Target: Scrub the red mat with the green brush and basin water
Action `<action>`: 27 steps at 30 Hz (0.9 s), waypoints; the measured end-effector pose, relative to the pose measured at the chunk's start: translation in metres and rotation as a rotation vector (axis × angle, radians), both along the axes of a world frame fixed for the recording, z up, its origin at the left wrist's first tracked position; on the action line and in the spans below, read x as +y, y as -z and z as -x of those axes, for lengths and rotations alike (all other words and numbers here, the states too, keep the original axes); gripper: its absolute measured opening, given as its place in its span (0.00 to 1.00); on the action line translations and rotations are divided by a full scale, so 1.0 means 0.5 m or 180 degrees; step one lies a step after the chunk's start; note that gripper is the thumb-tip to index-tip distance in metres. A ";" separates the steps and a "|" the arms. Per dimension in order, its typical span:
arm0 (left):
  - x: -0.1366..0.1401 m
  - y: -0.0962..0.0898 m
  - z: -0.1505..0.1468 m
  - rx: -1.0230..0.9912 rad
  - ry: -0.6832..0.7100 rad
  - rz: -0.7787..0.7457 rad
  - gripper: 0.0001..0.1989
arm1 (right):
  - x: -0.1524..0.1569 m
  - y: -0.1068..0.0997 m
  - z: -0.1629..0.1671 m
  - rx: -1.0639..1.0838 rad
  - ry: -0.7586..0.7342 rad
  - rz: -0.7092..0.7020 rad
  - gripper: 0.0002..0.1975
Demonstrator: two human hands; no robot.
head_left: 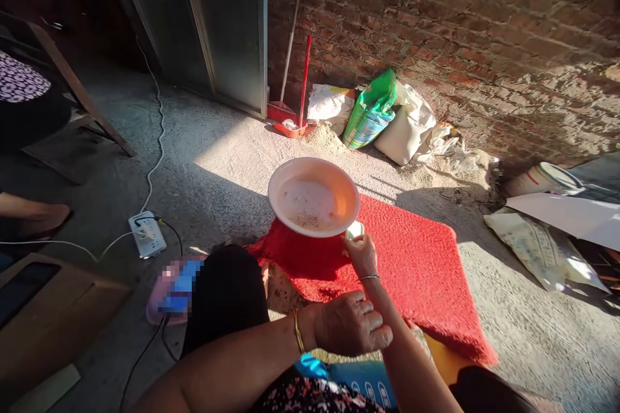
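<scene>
Wearing a dark flowered top (314, 397), close above a blue printed item (361, 374). Holding the left hand (349, 326) across the right forearm, with fingers loosely curled and a gold bangle (298, 332) at the wrist; cannot tell of any item inside the curl, nor of contact with the forearm. Reaching forward over a shaggy red mat (411, 258) with the right hand (362, 253), and gripping a small pale object (355, 230) narrowly between thumb and fingers, just beside the near right rim of a pale pink basin (346, 197). Set at the mat's far left corner, with dark specks (310, 219) on the basin's bottom. To the left, see a white power strip (146, 234) on the concrete, and well apart, another person's foot (43, 215). Farther off, see a red dustpan (290, 131), then a green sack (364, 117) and a white sack (404, 132) along a brick wall (436, 39).
</scene>
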State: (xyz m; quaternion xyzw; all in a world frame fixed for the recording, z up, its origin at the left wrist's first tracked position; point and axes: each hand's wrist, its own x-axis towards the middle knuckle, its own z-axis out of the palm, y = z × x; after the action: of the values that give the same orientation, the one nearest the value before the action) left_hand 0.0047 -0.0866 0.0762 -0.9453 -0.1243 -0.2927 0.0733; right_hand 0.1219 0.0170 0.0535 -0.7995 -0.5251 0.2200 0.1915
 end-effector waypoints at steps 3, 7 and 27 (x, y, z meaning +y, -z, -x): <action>0.007 0.002 0.007 -0.0063 -0.0122 -0.0146 0.07 | 0.003 -0.015 0.007 -0.0471 -0.0269 0.0266 0.20; 0.003 0.008 0.013 -0.0313 -0.0317 -0.0305 0.03 | 0.000 -0.031 -0.060 -0.0860 -0.0037 0.0389 0.20; 0.013 0.047 0.016 0.0197 -0.0492 0.0079 0.04 | 0.046 -0.027 -0.223 -0.0565 0.0410 0.0091 0.19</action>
State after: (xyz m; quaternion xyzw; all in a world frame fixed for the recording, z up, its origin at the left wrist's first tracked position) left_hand -0.0034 -0.0803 0.0529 -0.9423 -0.1982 -0.2552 0.0878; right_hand 0.2334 0.0399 0.0670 -0.8506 -0.4843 0.1430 0.1466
